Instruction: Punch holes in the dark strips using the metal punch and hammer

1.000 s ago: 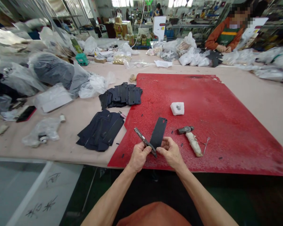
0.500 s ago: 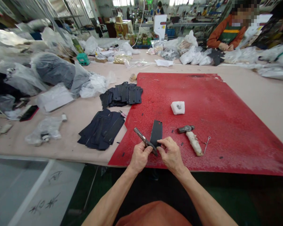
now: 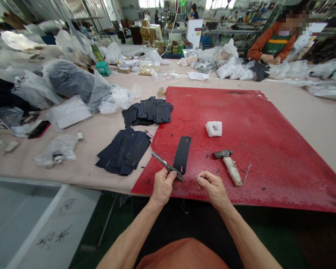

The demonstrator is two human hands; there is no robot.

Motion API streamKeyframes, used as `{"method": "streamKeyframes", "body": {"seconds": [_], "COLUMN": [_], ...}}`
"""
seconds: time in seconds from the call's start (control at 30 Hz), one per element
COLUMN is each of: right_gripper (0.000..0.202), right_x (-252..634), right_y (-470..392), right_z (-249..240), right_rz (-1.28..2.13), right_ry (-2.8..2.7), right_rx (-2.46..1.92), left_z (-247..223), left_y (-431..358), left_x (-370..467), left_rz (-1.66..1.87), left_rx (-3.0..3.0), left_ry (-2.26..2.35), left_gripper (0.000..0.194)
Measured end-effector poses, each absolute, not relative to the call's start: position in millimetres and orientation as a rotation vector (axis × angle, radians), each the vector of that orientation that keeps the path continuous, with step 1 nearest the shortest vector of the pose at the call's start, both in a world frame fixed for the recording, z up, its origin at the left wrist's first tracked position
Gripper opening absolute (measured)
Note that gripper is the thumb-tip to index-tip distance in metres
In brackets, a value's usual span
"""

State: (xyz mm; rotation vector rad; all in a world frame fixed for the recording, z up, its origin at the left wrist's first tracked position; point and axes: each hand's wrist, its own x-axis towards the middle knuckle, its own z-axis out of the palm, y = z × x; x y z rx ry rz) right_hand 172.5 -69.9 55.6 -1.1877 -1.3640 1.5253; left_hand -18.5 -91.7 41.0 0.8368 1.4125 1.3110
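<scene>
My left hand [image 3: 162, 186] is closed around a dark metal rod-like tool, which looks like a hand punch [image 3: 164, 161], tilted up to the left. Beside the punch lies a black strip [image 3: 182, 154] with small slots near its ends, flat on the red mat [image 3: 240, 112]; its lower end is close to my left fingertips. To the right, my right hand [image 3: 212, 187] is apart from the strip, thumb and forefinger pinched together. Whatever is between those fingertips is too small to make out. A hammer [image 3: 230, 166] with a wrapped handle rests right of my right hand.
Black pieces lie in two piles, a nearer one [image 3: 124, 151] and a farther one [image 3: 148, 111], left of the strip. A white wrapped block [image 3: 214, 129] and a thin metal hook [image 3: 247, 173] sit on the mat. Plastic bags [image 3: 70, 80] crowd the left; a co-worker [image 3: 271, 45] is across the table.
My right hand has come away from the strip and moved right, fingers pinched. The strip's lower end with its slots now shows. My left hand still grips the punch, slightly shifted left.
</scene>
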Motion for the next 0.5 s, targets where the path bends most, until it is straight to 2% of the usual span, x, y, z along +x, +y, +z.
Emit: {"method": "streamKeyframes", "body": {"seconds": [0.07, 0.17, 0.3, 0.4, 0.5], "right_gripper": [0.017, 0.014, 0.021, 0.019, 0.022], "right_x": [185.9, 215.1, 275.8, 312.5, 306.3], "right_y": [-80.8, -106.9, -142.3, -150.9, -137.9], "right_z": [57.1, 52.2, 22.8, 7.8, 22.1], "right_rz": [1.55, 1.394, 0.92, 0.591, 0.815], "right_ry": [-1.658, -2.091, -2.485, -2.466, -2.243], "right_rx": [-1.267, -1.437, -1.889, -2.221, -2.133], "left_z": [42.7, 48.1, 52.8, 54.7, 57.1], "left_y": [-92.5, -93.3, -94.7, -94.9, -94.3], "left_x": [-20.6, -22.3, -23.7, -23.8, -22.2], "left_rz": [1.32, 1.314, 1.291, 1.27, 1.251], "left_rx": [0.828, 0.865, 0.935, 1.005, 1.063], "left_ry": [1.383, 1.412, 1.47, 1.508, 1.525], "left_gripper": [0.022, 0.02, 0.017, 0.017, 0.017]}}
